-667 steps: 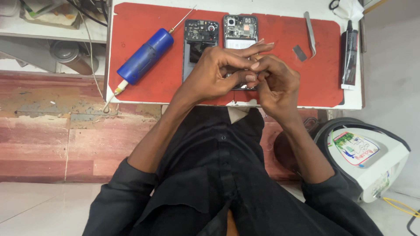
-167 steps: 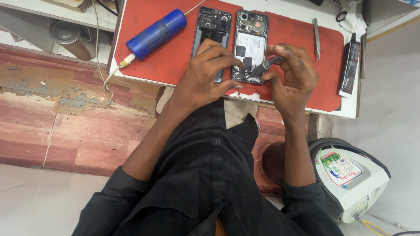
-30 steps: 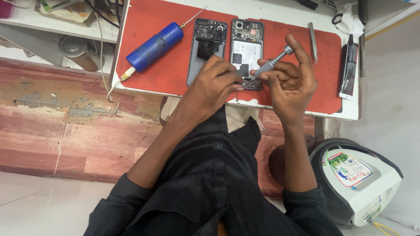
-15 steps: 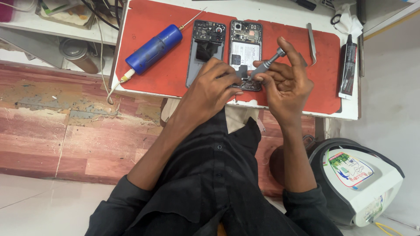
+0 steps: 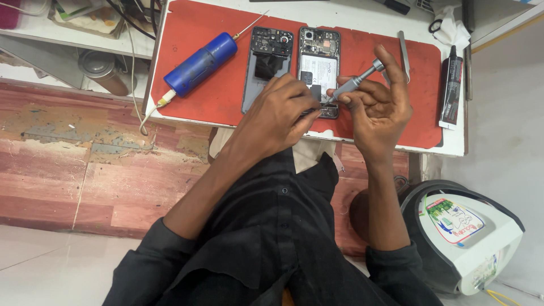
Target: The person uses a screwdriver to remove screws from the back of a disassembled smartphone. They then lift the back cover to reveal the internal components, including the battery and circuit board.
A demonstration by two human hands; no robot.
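Currently mid-screw work on the opened phone, judging by the tool angle.

Left to right: a blue cylindrical power tool (image 5: 199, 63) with a thin metal bit lies slanted on the red work mat (image 5: 215, 107), cable trailing off the counter (image 5: 459, 148) edge. Just right of it, the detached phone back housing (image 5: 265, 59) lies flat, inner side up. Touching its right edge is the opened phone (image 5: 318, 62), battery and board exposed.

The left hand (image 5: 277, 116) is curled closed over the phone's lower end, fingertips pinched down on it; whether they hold a small part cannot be told. The right hand (image 5: 381, 107) grips a slim grey precision screwdriver (image 5: 351, 85) between thumb and fingers, index finger raised beside the cap, tip slanting down to the phone's lower section next to the left fingertips.

Further right: metal tweezers (image 5: 403, 54) on the mat, then a black adhesive tube (image 5: 451, 85) on the counter's white margin, near the mat's right side.

Judgement: a screw at the bottom board is being driven or removed. The next move calls for keeping the tip seated square, steady downward pressure, and the left hand holding the phone from sliding.
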